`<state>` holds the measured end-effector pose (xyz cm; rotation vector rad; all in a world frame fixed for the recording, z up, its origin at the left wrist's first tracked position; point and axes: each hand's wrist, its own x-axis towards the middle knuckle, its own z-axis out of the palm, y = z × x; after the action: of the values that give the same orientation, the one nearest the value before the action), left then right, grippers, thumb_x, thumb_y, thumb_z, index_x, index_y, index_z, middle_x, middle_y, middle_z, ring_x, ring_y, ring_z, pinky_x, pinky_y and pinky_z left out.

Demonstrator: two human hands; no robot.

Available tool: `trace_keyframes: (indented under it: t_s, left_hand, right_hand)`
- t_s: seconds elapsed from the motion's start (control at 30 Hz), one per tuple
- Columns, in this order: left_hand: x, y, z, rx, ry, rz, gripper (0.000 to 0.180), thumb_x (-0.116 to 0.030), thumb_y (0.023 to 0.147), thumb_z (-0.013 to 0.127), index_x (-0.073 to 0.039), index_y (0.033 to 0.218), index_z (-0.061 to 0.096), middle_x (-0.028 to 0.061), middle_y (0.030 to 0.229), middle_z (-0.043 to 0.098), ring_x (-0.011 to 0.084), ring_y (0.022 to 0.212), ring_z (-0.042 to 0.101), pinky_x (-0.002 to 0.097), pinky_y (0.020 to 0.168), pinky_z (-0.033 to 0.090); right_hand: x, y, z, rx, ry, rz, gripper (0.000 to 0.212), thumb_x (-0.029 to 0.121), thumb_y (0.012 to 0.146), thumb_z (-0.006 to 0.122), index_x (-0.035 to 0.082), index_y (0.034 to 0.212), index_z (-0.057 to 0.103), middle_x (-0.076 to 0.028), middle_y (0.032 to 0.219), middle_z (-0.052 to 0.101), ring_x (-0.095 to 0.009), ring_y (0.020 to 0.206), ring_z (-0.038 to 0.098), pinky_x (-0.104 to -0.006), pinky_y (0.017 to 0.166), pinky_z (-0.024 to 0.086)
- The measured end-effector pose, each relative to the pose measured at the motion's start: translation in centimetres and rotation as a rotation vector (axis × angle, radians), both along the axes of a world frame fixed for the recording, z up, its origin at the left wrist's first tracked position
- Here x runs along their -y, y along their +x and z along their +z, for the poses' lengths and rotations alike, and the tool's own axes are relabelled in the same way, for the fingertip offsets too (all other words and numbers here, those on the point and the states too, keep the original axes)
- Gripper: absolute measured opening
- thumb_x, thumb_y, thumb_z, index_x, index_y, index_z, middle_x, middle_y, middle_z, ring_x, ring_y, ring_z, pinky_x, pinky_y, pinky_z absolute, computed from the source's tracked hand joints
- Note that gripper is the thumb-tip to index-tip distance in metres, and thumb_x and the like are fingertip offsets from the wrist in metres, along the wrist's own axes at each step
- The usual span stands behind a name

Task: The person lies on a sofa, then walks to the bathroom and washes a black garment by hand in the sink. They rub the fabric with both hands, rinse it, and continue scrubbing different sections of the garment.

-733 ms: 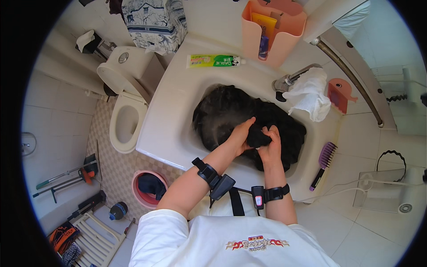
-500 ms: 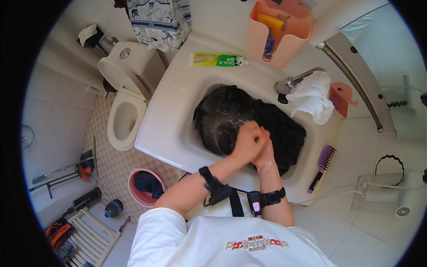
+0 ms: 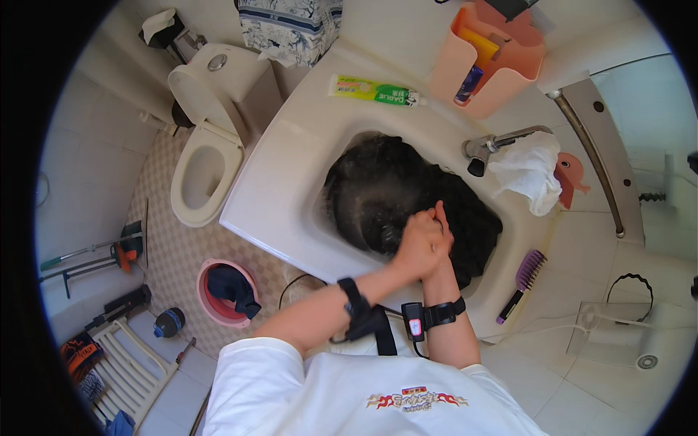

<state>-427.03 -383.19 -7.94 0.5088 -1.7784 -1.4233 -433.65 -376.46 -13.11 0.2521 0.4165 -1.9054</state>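
Note:
My left hand (image 3: 419, 245) is closed over my right hand (image 3: 444, 231), its fingers wrapped round the palm side near the wrist. The right hand's visible fingers stretch out past the left, while the rest of it is partly hidden. Both hands are above the near right part of a white washbasin (image 3: 318, 218). Dark, wet-looking cloth (image 3: 465, 211) lies in the basin, with cloudy water and some foam over its left part. A metal faucet (image 3: 476, 151) stands at the basin's right rim, with a white crumpled cloth (image 3: 529, 174) draped over it.
On the counter lie a green-yellow toothpaste tube (image 3: 374, 90) and a purple hairbrush (image 3: 529, 272). A pink holder (image 3: 502, 80) stands at the back. To the left are a toilet (image 3: 207, 174), a pink tub (image 3: 206, 299) with dark cloth, and a white slatted chair (image 3: 134, 356).
The view has shifted, so the surroundings sit differently in the picture. My hands stay together, and the left has slid a little across the right. The foam on the water looks thinner.

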Motion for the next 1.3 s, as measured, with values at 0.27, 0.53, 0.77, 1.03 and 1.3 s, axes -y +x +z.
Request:
trace_keyframes:
  t_s: [0.27,0.53,0.77,1.03,1.3]
  left_hand:
    - [-0.1,0.5,-1.5,0.136,0.000,0.128,0.025,-0.008,0.072,0.067,-0.002,0.053,0.054,0.0138,0.061,0.057,0.0323,0.061,0.052,0.0408,0.066,0.043]
    - [5.0,1.3,-2.2,0.265,0.849,0.069,0.031,-0.017,0.089,0.064,-0.005,0.061,0.061,0.0006,0.057,0.054,0.0156,0.060,0.055,0.0320,0.052,0.038]
    - [5.8,0.9,-1.9,0.155,0.930,0.121,0.026,-0.022,0.084,0.065,-0.009,0.062,0.057,0.0054,0.073,0.057,0.0226,0.077,0.056,0.0370,0.065,0.043]
    - [-2.8,0.1,-10.7,0.355,-0.888,-0.280,0.040,-0.037,0.076,0.064,-0.018,0.110,0.055,0.0128,0.116,0.049,0.0298,0.094,0.055,0.0525,0.083,0.044]
    - [2.1,0.4,-5.1,0.235,0.293,-0.073,0.018,-0.023,0.085,0.061,-0.006,0.080,0.058,0.0132,0.083,0.055,0.0263,0.073,0.056,0.0410,0.066,0.043]
  right_hand:
    - [-0.5,-0.6,-0.1,-0.106,0.295,0.069,0.023,0.035,0.095,0.054,0.013,0.094,0.060,-0.006,0.091,0.062,-0.019,0.084,0.060,-0.0362,0.076,0.050]
    - [2.8,1.9,4.9,-0.712,0.647,-0.093,0.025,-0.004,0.075,0.059,0.012,0.063,0.045,0.001,0.071,0.050,-0.012,0.067,0.051,-0.0280,0.062,0.046]
    - [3.2,1.2,7.7,-0.574,0.754,0.224,0.031,0.010,0.085,0.053,0.009,0.115,0.058,-0.009,0.121,0.056,-0.023,0.113,0.052,-0.0329,0.090,0.046]
    - [2.2,1.7,3.9,-0.017,0.082,0.258,0.033,0.039,0.099,0.051,0.011,0.113,0.059,-0.006,0.099,0.063,-0.019,0.088,0.062,-0.0332,0.072,0.052]
    - [1.4,0.6,0.9,-0.138,0.381,0.016,0.031,0.039,0.099,0.047,0.011,0.092,0.059,-0.002,0.087,0.062,-0.017,0.083,0.062,-0.0333,0.075,0.050]
